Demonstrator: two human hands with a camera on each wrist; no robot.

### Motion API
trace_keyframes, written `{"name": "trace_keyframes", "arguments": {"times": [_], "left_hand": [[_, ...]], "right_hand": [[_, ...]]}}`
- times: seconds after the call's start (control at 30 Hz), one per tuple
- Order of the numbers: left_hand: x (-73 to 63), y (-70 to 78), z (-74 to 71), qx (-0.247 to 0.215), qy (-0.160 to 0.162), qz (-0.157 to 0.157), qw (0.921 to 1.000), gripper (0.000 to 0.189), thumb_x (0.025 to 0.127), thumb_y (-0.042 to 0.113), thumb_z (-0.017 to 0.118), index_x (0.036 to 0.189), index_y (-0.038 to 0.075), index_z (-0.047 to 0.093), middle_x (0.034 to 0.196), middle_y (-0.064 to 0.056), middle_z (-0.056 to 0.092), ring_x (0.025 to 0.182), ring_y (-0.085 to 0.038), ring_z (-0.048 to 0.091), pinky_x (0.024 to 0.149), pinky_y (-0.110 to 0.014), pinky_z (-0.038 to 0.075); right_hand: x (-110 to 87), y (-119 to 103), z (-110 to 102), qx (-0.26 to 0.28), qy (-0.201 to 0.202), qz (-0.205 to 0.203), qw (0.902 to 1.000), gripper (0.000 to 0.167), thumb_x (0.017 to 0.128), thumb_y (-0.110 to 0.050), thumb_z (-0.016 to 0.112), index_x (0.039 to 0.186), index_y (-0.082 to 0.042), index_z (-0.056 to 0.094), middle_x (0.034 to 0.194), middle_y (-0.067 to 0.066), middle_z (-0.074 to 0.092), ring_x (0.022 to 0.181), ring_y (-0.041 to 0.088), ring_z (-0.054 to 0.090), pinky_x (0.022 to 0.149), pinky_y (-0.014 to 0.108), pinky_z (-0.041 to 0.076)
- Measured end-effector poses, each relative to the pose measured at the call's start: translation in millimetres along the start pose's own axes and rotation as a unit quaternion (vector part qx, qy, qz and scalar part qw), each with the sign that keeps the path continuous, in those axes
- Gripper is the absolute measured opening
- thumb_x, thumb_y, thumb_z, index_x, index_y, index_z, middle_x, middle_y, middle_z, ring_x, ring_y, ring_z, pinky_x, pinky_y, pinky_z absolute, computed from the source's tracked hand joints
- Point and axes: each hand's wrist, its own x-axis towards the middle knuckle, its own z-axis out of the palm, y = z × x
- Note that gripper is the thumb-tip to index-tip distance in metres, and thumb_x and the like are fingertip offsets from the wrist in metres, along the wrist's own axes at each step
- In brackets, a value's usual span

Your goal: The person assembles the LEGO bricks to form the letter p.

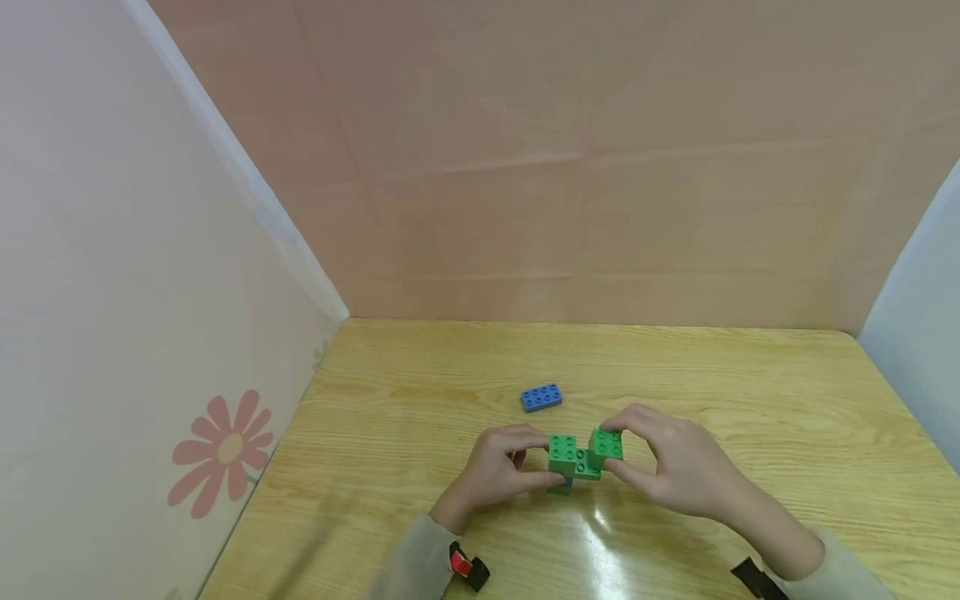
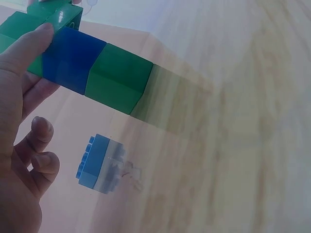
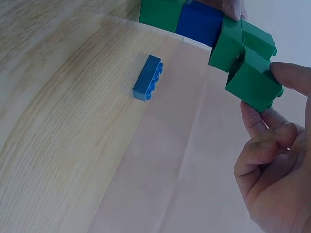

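A: Head view; what do the hands have?
B: Left hand (image 1: pixel 501 468) grips the brick stack (image 1: pixel 572 468) from its left, thumb near side, fingers far side; right hand (image 1: pixel 678 462) pinches a loose-angled green brick (image 1: pixel 606 447), four studs up, between thumb and fingers; that brick sits over the right end of a wider green brick (image 1: pixel 588 469); another green brick (image 1: pixel 562 454) caps the left end.
A: Surroundings?
B: Wood-grain table (image 1: pixel 360 417) under it all; blue brick (image 1: pixel 542 398) lies beyond the hands, studs up, two rows of four, apart from the stack; red flower print (image 1: pixel 229 448) on the left sheet; pale sleeves (image 1: pixel 420 560) on both arms.
A: Left wrist view?
B: Left thumb presses at the join of green and blue; stack shows a blue block (image 2: pixel 73 60) with a green foot block (image 2: pixel 119 80) below it; foot reflects in the tabletop; blue brick lies off to one side.
A: Right wrist view?
B: Right thumb on the pinched brick's stud side, fingertips opposite; brick tilted against the wider green one, dark gap between; not flush; whether any studs engage, cannot tell.
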Motion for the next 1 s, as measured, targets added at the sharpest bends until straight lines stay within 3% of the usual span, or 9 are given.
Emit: {"name": "trace_keyframes", "arguments": {"times": [0.5, 1.0], "left_hand": [[-1.2, -0.2, -0.1, 0.000, 0.001, -0.007, 1.0000, 0.043, 0.077, 0.016, 0.094, 0.116, 0.009, 0.079, 0.100, 0.006, 0.075, 0.057, -0.015, 0.051, 0.052, -0.015, 0.038], [-0.4, 2.7, -2.5, -0.006, -0.002, -0.019, 0.9998, 0.041, 0.081, 0.018, 0.092, 0.118, 0.008, 0.079, 0.106, 0.008, 0.075, 0.057, -0.010, 0.049, 0.051, -0.015, 0.039]], "right_hand": [[0.3, -7.2, -0.4, 0.003, 0.014, -0.055, 0.9984, 0.042, 0.077, -0.022, 0.089, 0.114, -0.018, 0.071, 0.110, -0.011, 0.069, 0.080, 0.001, 0.066, 0.063, 0.021, 0.054], [1.8, -7.5, -1.2, -0.003, -0.002, -0.051, 0.9987, 0.039, 0.078, -0.024, 0.089, 0.112, -0.016, 0.072, 0.107, -0.010, 0.070, 0.073, -0.003, 0.063, 0.059, 0.017, 0.050]]}}
